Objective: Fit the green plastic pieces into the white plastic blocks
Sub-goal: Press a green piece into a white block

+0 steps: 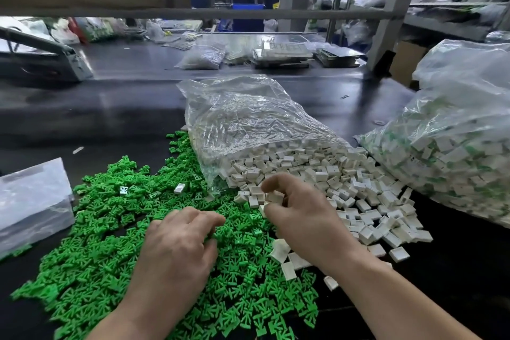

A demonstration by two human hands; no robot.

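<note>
hundreds of green pieces (105, 229) lie loose in a wide heap on the dark worktop (110, 107), and hundreds of white blocks (345, 182) spill from the mouth of a clear bag (242, 119) touching that heap. judging by these piles, most of the job is left to do.

the large bag (455, 146) at the right edge holds white blocks with green showing among them. i take these to be fitted ones, so a fair batch looks done, though the plastic blurs the detail.

the right hand (300, 215) is over the seam where the two heaps meet, its thumb and forefinger pinching one white block (274, 197) and the other fingers curled. the left hand (176, 246) lies on the green heap with its fingers curled down into it — whether it has hold of a piece i cannot tell. no green shows in the pinched block, so this pair seems to be at the pick-up stage, not yet fitted.
</note>
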